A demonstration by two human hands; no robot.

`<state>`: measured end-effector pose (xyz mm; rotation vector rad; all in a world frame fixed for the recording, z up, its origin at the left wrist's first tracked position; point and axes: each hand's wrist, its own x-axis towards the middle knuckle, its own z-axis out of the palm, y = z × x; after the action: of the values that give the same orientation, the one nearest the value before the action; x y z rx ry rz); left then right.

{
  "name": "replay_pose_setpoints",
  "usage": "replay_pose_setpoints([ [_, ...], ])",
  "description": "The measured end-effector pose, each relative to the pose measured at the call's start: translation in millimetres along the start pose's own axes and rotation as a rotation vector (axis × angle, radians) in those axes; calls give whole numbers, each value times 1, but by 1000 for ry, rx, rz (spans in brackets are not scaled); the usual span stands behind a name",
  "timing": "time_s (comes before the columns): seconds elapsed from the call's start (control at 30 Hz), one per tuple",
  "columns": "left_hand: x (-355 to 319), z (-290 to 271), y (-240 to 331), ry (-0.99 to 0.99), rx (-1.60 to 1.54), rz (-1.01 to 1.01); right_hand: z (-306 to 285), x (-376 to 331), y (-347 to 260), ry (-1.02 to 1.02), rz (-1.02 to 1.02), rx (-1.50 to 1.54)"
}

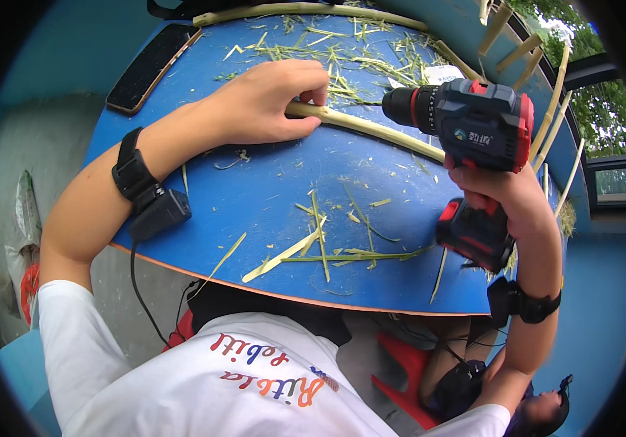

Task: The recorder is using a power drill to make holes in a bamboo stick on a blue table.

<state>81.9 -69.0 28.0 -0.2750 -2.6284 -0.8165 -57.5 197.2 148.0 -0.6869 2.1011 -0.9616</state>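
Note:
Across the blue table [255, 204] lies a pale, peeled stalk [386, 131], like a cane or thin bamboo pole. My left hand [273, 102] is closed round its left end, thumb below and fingers curled over the top. My right hand [498, 191] grips the handle of a dark cordless drill [477, 120] with red trim. The drill lies over the stalk's right part, with its thin bit [368, 103] pointing left. The bit appears just beyond the stalk; whether they touch I cannot tell.
A phone [151, 67] lies at the far left. Another long stalk [313, 9] runs along the back edge. Green shavings [378, 69] and peeled strips [284, 258] litter the table. More poles [552, 109] lean by the window. Another person [546, 408] is at the lower right.

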Motion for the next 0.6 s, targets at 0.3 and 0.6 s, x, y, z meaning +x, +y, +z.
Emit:
replay_pose_setpoints([
  [0.3, -5, 1, -2, 2, -11, 0, -13, 21, 17, -22, -199, 25],
  [0.6, 2, -4, -3, -64, -51, 67, -51, 14, 24, -73, -318, -139],
])
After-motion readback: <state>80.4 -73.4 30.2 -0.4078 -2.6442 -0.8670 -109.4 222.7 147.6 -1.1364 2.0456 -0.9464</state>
